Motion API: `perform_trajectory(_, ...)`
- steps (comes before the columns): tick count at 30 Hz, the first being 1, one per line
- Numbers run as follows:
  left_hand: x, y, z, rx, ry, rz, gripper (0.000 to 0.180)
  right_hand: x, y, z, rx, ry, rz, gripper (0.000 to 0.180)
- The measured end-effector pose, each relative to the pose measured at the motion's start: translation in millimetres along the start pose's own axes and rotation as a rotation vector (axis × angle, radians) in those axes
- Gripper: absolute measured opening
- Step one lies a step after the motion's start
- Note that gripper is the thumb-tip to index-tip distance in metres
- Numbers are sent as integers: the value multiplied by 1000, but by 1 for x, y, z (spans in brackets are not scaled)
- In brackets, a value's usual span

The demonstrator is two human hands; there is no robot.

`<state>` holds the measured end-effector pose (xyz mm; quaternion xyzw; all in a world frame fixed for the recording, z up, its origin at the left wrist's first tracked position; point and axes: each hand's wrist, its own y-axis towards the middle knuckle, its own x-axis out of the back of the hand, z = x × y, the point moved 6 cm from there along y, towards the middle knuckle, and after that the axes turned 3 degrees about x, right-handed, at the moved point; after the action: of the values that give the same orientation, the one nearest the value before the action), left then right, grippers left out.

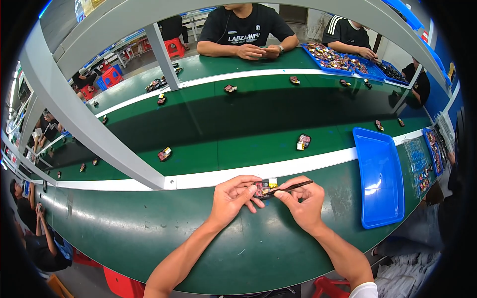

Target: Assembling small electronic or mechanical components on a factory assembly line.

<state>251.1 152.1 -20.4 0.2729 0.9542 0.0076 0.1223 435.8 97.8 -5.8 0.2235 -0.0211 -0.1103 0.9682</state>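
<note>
Nearest the camera, two bare forearms rise from the lower edge over the dark green desk (pixel 149 233), whose near edge curves across the bottom of the view. The left hand (pixel 232 197) has its fingers (pixel 251 185) grasping a small dark electronic part (pixel 264 188) with a yellow patch, pinched at its left side. The right hand (pixel 304 202) is clenched on a thin dark tool (pixel 294 186), held like a pen, its left end touching the part and its right end pointing far and right. The part sits above the desk just near of a white strip (pixel 223 176) that marks the desk's far edge; whether it rests on the surface cannot be told. Left of the hands the desk lies open; to the right an empty blue tray (pixel 380 179) lies near, apart from the right hand. Beyond the strip runs a green conveyor belt (pixel 238 129) carrying scattered small parts, one (pixel 303 142) just far of the hands and another (pixel 164 154) to the left. A grey frame post (pixel 74 119) slants across the left, hiding part of the belt. On the far side a person in a black shirt (pixel 243 27) sits with head cut off by the frame, beside blue trays of parts (pixel 338 59) too small to make out.
</note>
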Motion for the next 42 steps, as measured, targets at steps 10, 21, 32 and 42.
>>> perform_trajectory(10,-1,-3,0,12,16,43,28,-3,1,3,-58,51,51,13)
perform_trajectory(21,0,-4,1,2,3,39,29,-6,-1,0,-91,70,53,15)
perform_trajectory(32,1,-7,0,10,0,25,27,-10,-2,3,-81,49,67,15)
perform_trajectory(42,3,-8,-1,43,15,-6,26,-10,-2,-1,-106,102,50,15)
